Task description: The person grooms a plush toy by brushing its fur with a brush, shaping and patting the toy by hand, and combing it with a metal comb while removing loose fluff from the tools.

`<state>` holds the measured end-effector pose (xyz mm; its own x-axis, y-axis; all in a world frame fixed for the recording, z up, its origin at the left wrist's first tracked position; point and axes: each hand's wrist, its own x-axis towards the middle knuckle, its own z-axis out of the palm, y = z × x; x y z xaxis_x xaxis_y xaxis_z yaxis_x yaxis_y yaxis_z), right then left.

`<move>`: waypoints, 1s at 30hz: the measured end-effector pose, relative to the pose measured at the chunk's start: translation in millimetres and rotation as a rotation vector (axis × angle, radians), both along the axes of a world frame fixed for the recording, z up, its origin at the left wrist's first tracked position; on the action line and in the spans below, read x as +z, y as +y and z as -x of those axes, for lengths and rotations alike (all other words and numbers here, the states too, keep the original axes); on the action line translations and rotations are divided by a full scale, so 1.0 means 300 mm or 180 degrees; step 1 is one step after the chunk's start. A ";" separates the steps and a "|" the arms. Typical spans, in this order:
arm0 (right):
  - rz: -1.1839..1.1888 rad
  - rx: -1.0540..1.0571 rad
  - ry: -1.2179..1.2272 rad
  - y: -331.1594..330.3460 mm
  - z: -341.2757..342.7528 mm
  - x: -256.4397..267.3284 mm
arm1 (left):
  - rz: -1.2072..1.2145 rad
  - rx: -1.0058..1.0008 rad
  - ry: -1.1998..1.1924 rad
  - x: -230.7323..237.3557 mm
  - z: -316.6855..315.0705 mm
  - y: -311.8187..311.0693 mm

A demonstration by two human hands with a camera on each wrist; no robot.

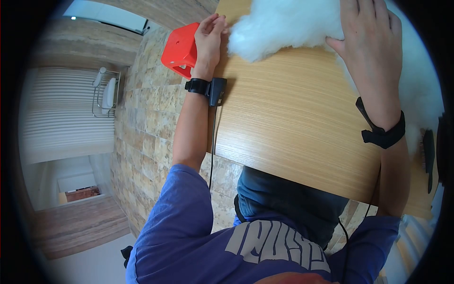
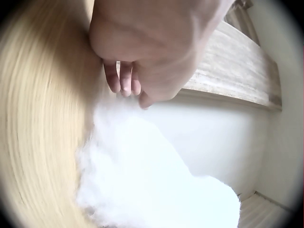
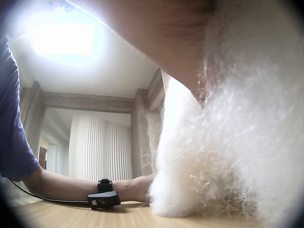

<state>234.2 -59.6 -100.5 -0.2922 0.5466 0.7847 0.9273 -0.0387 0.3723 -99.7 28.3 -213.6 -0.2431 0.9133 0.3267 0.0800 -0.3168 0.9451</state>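
Note:
A large mass of white fluffy stuffing (image 1: 283, 28) lies over the far part of the wooden table (image 1: 293, 113) and down its right side. My right hand (image 1: 371, 57) rests on the stuffing, its fingers stretched forward and the thumb out to the left. Strands of the stuffing (image 3: 223, 156) press up close around that hand in the right wrist view. At the left table edge is my left hand (image 1: 210, 40), its fingers bent loosely. Its fingertips (image 2: 125, 88) sit right by the stuffing's near end in the left wrist view, with nothing plainly gripped.
A red plastic stool (image 1: 182, 49) stands on the tiled floor just left of the table, partly behind the left hand. A dark-handled brush (image 1: 427, 161) lies at the far right. Cables (image 1: 212, 156) run from the wrist cameras past the table's near edge.

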 end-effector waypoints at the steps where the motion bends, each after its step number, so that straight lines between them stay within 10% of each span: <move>1: -0.0100 0.0096 0.0076 0.005 0.001 -0.002 | 0.0049 -0.0085 -0.0229 0.026 -0.017 -0.011; 15: -0.0081 0.0149 -0.0012 0.010 0.004 0.015 | 0.0091 -0.1951 0.1100 0.215 -0.276 -0.196; 30: -0.0025 0.0272 0.0024 -0.011 -0.001 0.022 | -0.0235 0.0526 0.2281 0.003 -0.055 -0.017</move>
<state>234.3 -62.8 -93.9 -0.3317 0.5137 0.7913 0.9301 0.0379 0.3653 -83.1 23.1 -212.7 -0.0795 0.8527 0.5163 0.7218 -0.3080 0.6198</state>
